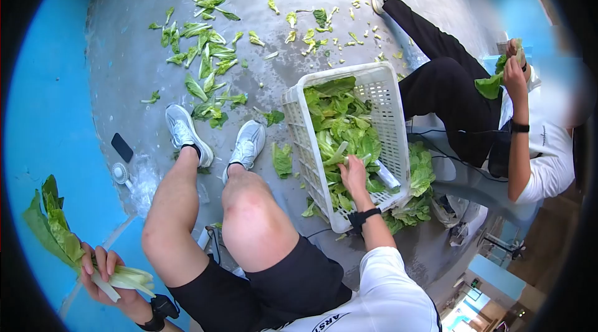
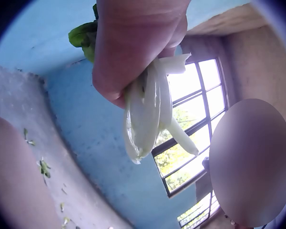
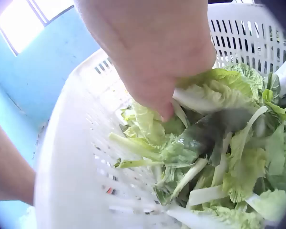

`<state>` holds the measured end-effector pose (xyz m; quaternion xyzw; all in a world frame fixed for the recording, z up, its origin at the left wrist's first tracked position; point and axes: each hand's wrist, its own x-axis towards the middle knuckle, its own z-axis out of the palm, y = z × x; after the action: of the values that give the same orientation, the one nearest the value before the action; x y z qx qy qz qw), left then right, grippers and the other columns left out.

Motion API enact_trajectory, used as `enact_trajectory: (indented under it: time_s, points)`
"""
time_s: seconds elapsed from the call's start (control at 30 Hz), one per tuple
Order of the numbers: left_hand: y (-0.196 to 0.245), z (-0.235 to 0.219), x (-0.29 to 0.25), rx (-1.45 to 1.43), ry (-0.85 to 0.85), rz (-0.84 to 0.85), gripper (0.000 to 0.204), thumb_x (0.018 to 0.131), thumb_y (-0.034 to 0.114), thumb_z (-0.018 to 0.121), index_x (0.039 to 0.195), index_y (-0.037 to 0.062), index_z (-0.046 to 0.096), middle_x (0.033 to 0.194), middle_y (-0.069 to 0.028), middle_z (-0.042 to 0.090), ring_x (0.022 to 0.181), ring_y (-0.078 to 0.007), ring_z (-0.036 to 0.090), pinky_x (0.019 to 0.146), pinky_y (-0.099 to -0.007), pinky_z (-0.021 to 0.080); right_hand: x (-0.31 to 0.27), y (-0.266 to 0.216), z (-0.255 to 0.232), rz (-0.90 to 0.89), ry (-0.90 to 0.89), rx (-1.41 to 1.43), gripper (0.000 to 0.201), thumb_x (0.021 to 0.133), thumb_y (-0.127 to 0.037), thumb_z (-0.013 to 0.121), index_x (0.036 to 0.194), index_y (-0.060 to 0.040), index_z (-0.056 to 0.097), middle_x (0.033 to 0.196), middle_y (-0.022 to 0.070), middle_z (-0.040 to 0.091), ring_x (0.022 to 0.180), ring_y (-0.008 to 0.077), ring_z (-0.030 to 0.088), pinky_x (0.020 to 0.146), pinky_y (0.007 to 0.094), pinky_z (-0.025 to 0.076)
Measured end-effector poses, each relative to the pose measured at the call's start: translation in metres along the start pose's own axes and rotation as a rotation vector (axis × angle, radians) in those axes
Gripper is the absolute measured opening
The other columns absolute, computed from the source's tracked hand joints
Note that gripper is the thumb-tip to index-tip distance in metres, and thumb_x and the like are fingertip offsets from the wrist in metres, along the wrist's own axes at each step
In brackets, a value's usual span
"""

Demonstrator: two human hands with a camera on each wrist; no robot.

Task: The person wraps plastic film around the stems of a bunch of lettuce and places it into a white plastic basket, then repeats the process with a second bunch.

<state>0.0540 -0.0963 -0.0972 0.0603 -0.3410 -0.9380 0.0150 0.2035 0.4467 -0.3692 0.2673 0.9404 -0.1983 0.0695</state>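
My left hand (image 1: 109, 273) grips a bunch of leafy greens (image 1: 59, 232) out to the left, leaves up and pale stems (image 2: 148, 114) poking out below the fist. My right hand (image 1: 354, 176) is down inside a white plastic basket (image 1: 299, 139), its fingers curled round a leafy green (image 3: 214, 93). Pale stem ends stick out past its knuckles in the head view. Loose green leaves (image 1: 339, 120) heap up around this hand. A clear plastic-looking piece (image 1: 387, 177) lies in the basket beside it. The right fingertips are mostly hidden in the right wrist view.
Trimmed leaves (image 1: 208, 52) and small scraps (image 1: 311, 36) lie scattered over the grey floor. More greens (image 1: 420, 173) sit beside the basket's right side. Another person (image 1: 517, 114) sits at right holding a leaf. A phone (image 1: 122, 147) and small white fan (image 1: 120, 173) lie at left.
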Motion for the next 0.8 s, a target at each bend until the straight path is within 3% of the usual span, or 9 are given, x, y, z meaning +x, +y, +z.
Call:
enact_trajectory:
  time_s: [0.17, 0.3, 0.43, 0.57, 0.73, 0.77, 0.8]
  points:
    - [-0.005, 0.01, -0.004, -0.028, -0.065, -0.036, 0.047, 0.093, 0.005, 0.049, 0.133, -0.0057, 0.029, 0.085, -0.0039, 0.042, 0.064, -0.012, 0.04, 0.063, -0.028, 0.038, -0.028, -0.003, -0.029, 0.041, 0.243, 0.045, 0.025, 0.081, -0.013, 0.068, 0.1, 0.0, 0.06, 0.096, 0.0181, 0.062, 0.092, 0.0399, 0.056, 0.081, 0.0456, 0.045]
    - [-0.005, 0.02, -0.009, -0.034, -0.082, -0.027, 0.046, 0.093, 0.005, 0.05, 0.133, -0.0064, 0.029, 0.085, -0.0038, 0.042, 0.064, -0.0118, 0.04, 0.063, -0.0283, 0.039, -0.042, 0.005, -0.042, 0.176, 0.281, 0.096, 0.031, 0.085, -0.019, 0.066, 0.11, -0.0004, 0.058, 0.104, 0.0208, 0.063, 0.1, 0.039, 0.057, 0.085, 0.0434, 0.046]
    - [-0.001, 0.032, -0.017, 0.02, -0.018, -0.005, 0.043, 0.092, 0.008, 0.052, 0.128, -0.0036, 0.031, 0.08, -0.0018, 0.045, 0.062, -0.0114, 0.041, 0.06, -0.0275, 0.038, -0.053, 0.023, -0.046, 0.242, 0.218, 0.078, 0.043, 0.086, -0.017, 0.063, 0.123, -0.001, 0.049, 0.096, 0.0275, 0.064, 0.09, 0.0453, 0.061, 0.078, 0.0493, 0.048]
    - [0.002, 0.03, -0.023, 0.001, -0.036, -0.041, 0.03, 0.092, 0.009, 0.052, 0.115, -0.0029, 0.037, 0.08, -0.0015, 0.044, 0.062, -0.0113, 0.04, 0.062, -0.028, 0.039, -0.063, 0.045, -0.051, 0.219, 0.196, 0.064, 0.043, 0.085, -0.018, 0.064, 0.122, -0.0024, 0.049, 0.093, 0.0283, 0.064, 0.088, 0.046, 0.062, 0.077, 0.0508, 0.048]
    - [0.004, 0.033, -0.026, 0.015, -0.051, -0.043, 0.024, 0.092, 0.01, 0.051, 0.107, -0.0018, 0.037, 0.08, -0.0013, 0.045, 0.062, -0.0113, 0.04, 0.062, -0.0281, 0.038, -0.071, 0.056, -0.065, 0.457, 0.142, -0.011, 0.035, 0.087, -0.016, 0.061, 0.119, -0.0036, 0.053, 0.096, 0.0276, 0.064, 0.091, 0.0442, 0.062, 0.078, 0.0489, 0.048]
    - [0.004, 0.034, -0.026, 0.024, -0.055, -0.044, 0.024, 0.092, 0.01, 0.051, 0.107, -0.0021, 0.037, 0.08, -0.0012, 0.045, 0.063, -0.0114, 0.04, 0.062, -0.0281, 0.038, -0.07, 0.062, -0.064, 0.458, 0.144, -0.01, 0.035, 0.087, -0.016, 0.061, 0.119, -0.0036, 0.053, 0.096, 0.0276, 0.064, 0.091, 0.0442, 0.062, 0.078, 0.0489, 0.048]
    - [0.004, 0.032, -0.026, 0.02, -0.058, -0.043, 0.024, 0.092, 0.01, 0.051, 0.107, -0.0021, 0.037, 0.08, -0.0012, 0.045, 0.063, -0.0114, 0.04, 0.062, -0.0281, 0.038, -0.067, 0.065, -0.064, 0.323, 0.224, -0.014, 0.033, 0.087, -0.016, 0.061, 0.117, -0.0027, 0.054, 0.099, 0.0258, 0.064, 0.092, 0.0436, 0.061, 0.078, 0.0483, 0.048]
